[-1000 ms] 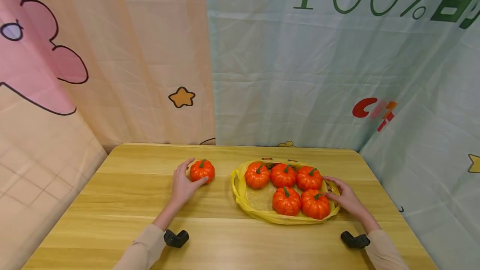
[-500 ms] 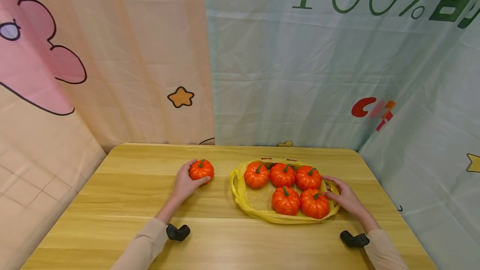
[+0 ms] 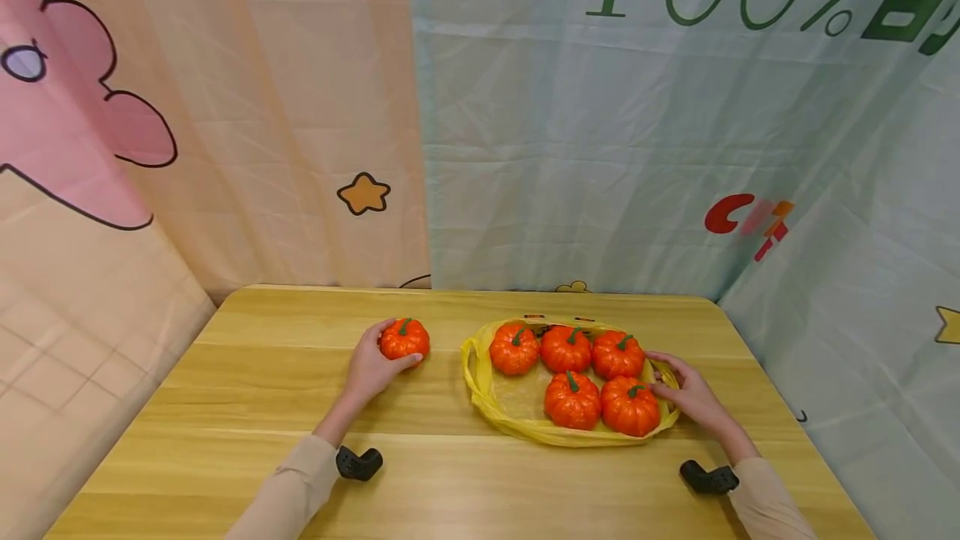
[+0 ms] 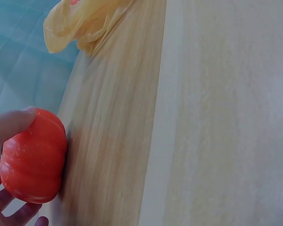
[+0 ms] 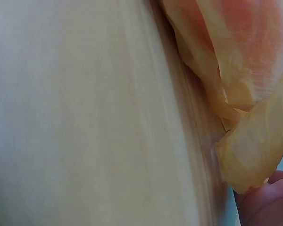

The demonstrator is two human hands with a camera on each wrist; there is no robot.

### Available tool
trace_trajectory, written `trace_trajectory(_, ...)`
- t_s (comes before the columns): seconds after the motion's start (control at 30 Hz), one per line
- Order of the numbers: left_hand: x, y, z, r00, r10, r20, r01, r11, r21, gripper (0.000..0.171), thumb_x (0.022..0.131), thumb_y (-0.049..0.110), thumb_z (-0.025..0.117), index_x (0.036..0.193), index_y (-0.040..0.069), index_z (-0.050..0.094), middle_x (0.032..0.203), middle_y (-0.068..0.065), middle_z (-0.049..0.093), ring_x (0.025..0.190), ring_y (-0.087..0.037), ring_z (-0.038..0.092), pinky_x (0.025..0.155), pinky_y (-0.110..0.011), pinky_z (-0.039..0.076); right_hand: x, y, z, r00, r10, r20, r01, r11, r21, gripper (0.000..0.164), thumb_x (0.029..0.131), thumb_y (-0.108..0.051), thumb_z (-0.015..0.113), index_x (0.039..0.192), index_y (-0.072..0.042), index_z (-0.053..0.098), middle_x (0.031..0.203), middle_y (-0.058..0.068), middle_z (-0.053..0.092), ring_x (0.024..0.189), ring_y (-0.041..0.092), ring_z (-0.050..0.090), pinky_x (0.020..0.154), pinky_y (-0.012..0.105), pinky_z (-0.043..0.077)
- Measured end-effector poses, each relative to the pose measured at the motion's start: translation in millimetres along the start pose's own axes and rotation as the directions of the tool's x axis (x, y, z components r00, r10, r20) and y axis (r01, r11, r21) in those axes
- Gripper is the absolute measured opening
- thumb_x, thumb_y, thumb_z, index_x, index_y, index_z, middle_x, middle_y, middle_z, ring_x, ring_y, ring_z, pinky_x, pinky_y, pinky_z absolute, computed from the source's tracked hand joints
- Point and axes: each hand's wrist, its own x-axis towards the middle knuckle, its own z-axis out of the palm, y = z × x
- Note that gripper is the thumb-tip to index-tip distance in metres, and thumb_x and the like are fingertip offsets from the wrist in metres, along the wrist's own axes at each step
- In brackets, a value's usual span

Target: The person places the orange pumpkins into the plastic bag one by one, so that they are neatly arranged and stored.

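A small orange-red pumpkin [image 3: 404, 340] with a green stem lies on the wooden table at left. My left hand [image 3: 372, 369] grips it, thumb at the front and fingers round the left and back. The left wrist view shows the thumb on the smooth pumpkin [image 4: 35, 157], with fingertips curled beneath. To the right, a yellow plastic bag [image 3: 517, 427] lies spread out with several matching pumpkins [image 3: 573, 401] inside. My right hand [image 3: 693, 394] holds the bag's right edge, fingers at the rim beside the pumpkins. In the right wrist view, thin bag film [image 5: 254, 146] partly covers that hand.
The wooden table [image 3: 465, 490] has rounded far corners and printed cloth [image 3: 562, 157] hanging behind and at the sides. A black wrist device [image 3: 358, 464] sits at the left cuff, another black device [image 3: 708, 479] at the right. The bag's looped handle [image 3: 468, 365] faces left.
My left hand's fingers have closed in from beside the lone pumpkin onto it, and the left forearm has shifted slightly forward and right. The right hand and the bag stay in place.
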Motion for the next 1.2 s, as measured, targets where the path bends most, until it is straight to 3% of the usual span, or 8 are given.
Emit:
trace_trajectory(0.33,-1.7,-0.3,3.7,0.999,0.017,-0.028,-0.018,1.0,-0.019,0.079,0.074,0.019,0.083,0.14,0.002,0.043,0.142,-0.023,0.043,0.13,-0.041,0.043,0.108,-0.056,0.036,0.4,-5.9,-1.6,1.0,0.031,0.003,-0.031,0.999,-0.01,0.05,0.089,0.0,0.063,0.132,0.015,0.044,0.119,-0.033,0.046,0.099,-0.006,0.047,0.085,0.003,0.037)
trace_trajectory(0.87,-3.3,-0.4,4.5,0.998,0.0,-0.065,0.001,1.0,0.019,0.077,0.073,0.025,0.083,0.138,0.005,0.046,0.141,-0.022,0.046,0.128,-0.041,0.046,0.105,-0.056,0.04,-0.4,-0.9,-2.3,0.998,0.048,0.03,-0.048,0.999,0.001,0.051,0.09,-0.003,0.062,0.133,0.015,0.042,0.119,-0.034,0.046,0.104,-0.008,0.047,0.085,0.005,0.04)
trace_trajectory(1.2,-9.5,10.4,10.5,0.997,0.014,-0.072,-0.015,1.0,-0.017,0.077,0.072,0.026,0.084,0.137,0.005,0.048,0.14,-0.019,0.048,0.128,-0.038,0.047,0.103,-0.053,0.042,-0.8,-4.0,-2.2,0.999,0.042,0.027,-0.042,0.999,0.003,0.05,0.09,-0.002,0.062,0.133,0.014,0.043,0.12,-0.033,0.046,0.106,-0.012,0.046,0.086,0.005,0.04)
